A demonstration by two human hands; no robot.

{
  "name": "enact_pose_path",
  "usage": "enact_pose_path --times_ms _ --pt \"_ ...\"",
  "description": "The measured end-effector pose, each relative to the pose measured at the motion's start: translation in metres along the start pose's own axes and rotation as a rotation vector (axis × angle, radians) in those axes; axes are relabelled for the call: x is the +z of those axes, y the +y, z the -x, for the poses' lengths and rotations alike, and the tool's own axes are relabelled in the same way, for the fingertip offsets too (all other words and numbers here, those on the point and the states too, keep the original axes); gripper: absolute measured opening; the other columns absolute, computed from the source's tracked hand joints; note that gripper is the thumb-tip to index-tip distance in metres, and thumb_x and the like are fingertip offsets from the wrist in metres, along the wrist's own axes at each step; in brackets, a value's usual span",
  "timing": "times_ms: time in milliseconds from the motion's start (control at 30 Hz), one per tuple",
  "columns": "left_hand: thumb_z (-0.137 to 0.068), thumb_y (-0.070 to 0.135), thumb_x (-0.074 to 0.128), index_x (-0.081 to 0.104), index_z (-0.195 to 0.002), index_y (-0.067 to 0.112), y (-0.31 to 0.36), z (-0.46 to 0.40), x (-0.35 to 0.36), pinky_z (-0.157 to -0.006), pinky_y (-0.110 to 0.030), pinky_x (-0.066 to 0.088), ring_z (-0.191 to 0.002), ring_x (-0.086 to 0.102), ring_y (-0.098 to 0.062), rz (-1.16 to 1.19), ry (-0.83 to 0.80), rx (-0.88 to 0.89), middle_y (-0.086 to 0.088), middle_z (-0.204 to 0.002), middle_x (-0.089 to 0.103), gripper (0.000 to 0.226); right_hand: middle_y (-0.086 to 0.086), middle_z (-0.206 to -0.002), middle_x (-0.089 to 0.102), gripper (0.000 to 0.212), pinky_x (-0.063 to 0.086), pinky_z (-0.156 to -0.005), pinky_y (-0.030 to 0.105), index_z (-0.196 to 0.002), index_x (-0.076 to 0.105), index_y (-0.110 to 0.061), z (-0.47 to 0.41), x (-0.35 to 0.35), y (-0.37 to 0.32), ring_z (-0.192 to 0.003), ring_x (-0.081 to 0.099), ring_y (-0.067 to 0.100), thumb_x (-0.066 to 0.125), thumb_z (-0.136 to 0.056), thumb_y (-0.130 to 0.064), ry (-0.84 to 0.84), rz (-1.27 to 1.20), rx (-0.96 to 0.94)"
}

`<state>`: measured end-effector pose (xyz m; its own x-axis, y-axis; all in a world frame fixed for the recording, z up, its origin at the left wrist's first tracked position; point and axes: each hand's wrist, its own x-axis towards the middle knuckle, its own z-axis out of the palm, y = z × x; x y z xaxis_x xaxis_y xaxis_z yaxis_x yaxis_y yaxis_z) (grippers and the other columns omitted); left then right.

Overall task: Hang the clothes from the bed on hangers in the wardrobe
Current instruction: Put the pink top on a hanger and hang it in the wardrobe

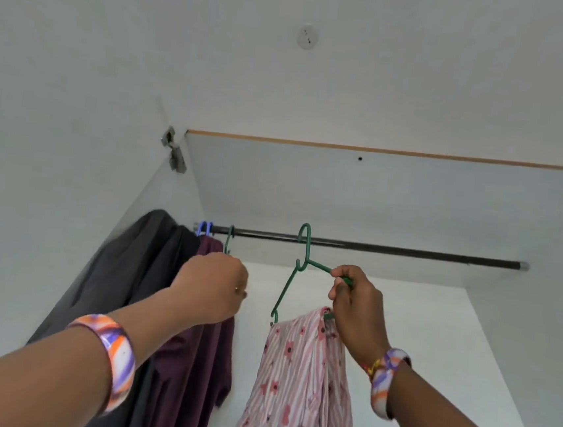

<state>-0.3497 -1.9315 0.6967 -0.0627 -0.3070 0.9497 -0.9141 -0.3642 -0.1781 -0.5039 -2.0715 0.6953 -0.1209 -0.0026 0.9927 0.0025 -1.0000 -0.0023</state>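
- Here, nearest the camera, both forearms reach up into the wardrobe [378,195], each wrist wearing a swirled orange-and-purple bangle [111,358].
- The right hand [353,306] has its fingers curled round the shoulder arm of a green hanger [289,283]; a pink striped floral garment [294,386] hangs bunched below that hand, draped off the hanger's lower end.
- The left hand [213,286] is curled at the shoulder of a maroon garment [190,359], just under a second green hook [229,239]; whether it actually pinches the cloth or the hanger I cannot tell.
- Beyond the left hand hang a dark grey garment [122,284] and blue hooks [204,228] on the rail [407,252].
- Above the right hand, the held hanger's hook sits at the rail, seemingly just catching it.
- Judged step: hanging the pink garment. Next calls for seating the hook fully, then letting go gently so the lopsided cloth does not slide off.
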Motion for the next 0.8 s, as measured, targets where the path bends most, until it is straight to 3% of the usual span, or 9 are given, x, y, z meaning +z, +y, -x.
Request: enact_pose_path --times_ms 67,133,267,367,533,700,800 --pt "-0.090 0.027 0.051 0.043 -0.065 0.021 -0.023 -0.033 0.009 -0.072 -0.028 0.042 -0.087 0.059 -0.021 -0.040 0.005 -0.002 0.004 -0.076 0.052 0.027 0.000 -0.067 0.052 0.022 0.037 -0.049 0.013 -0.098 0.054 -0.010 -0.039 0.024 0.021 -0.056 0.046 0.008 0.036 -0.096 0.002 -0.007 0.067 -0.013" --pt "-0.091 0.026 0.050 0.049 -0.068 0.023 -0.040 -0.061 0.018 -0.071 -0.027 0.043 -0.080 0.056 -0.018 -0.053 0.027 0.010 0.007 -0.075 0.051 0.023 0.001 -0.067 0.050 0.022 0.035 -0.048 0.014 -0.101 0.055 -0.005 -0.071 0.042 0.037 -0.057 0.045 0.010 0.034 -0.096 0.001 -0.014 0.107 -0.016" --pt "-0.091 0.026 0.049 0.065 -0.092 0.019 -0.055 -0.098 0.032 -0.076 -0.027 0.044 -0.090 0.056 -0.016 -0.080 0.096 0.086 0.005 -0.095 0.062 0.018 0.011 -0.080 0.054 0.024 0.036 -0.058 0.025 -0.104 0.055 -0.001 -0.117 0.076 0.060 -0.068 0.049 0.021 0.033 -0.096 0.000 0.017 0.143 -0.001" --pt "-0.091 0.023 0.046 0.067 -0.098 0.022 -0.054 -0.113 0.039 -0.075 -0.026 0.041 -0.096 0.057 -0.018 -0.098 0.162 0.171 0.004 -0.104 0.061 0.022 0.012 -0.082 0.055 0.022 0.037 -0.064 0.026 -0.101 0.054 -0.003 -0.137 0.095 0.071 -0.072 0.051 0.023 0.033 -0.096 0.000 -0.005 0.156 -0.016" --pt "-0.091 0.021 0.043 0.067 -0.100 0.023 -0.056 -0.129 0.048 -0.077 -0.031 0.048 -0.092 0.058 -0.019 -0.046 0.300 0.212 0.005 -0.103 0.063 0.026 0.010 -0.090 0.053 0.021 0.037 -0.070 0.028 -0.093 0.045 -0.012 -0.159 0.117 0.090 -0.082 0.050 0.024 0.030 -0.094 0.004 -0.028 0.152 0.017" --pt "-0.091 0.022 0.044 0.067 -0.099 0.024 -0.065 -0.136 0.060 -0.079 -0.032 0.049 -0.094 0.058 -0.019 -0.049 0.308 0.196 0.005 -0.104 0.063 0.025 0.010 -0.092 0.052 0.023 0.034 -0.059 0.025 -0.093 0.046 -0.009 -0.168 0.129 0.111 -0.081 0.045 0.022 0.031 -0.090 0.007 -0.074 0.129 0.096" --pt "-0.090 0.021 0.044 0.067 -0.096 0.023 -0.072 -0.136 0.063 -0.077 -0.031 0.049 -0.092 0.058 -0.017 -0.056 0.316 0.186 0.006 -0.102 0.063 0.024 0.012 -0.092 0.051 0.021 0.035 -0.061 0.025 -0.092 0.046 -0.008 -0.169 0.133 0.123 -0.075 0.044 0.022 0.030 -0.091 0.006 -0.085 0.109 0.128"
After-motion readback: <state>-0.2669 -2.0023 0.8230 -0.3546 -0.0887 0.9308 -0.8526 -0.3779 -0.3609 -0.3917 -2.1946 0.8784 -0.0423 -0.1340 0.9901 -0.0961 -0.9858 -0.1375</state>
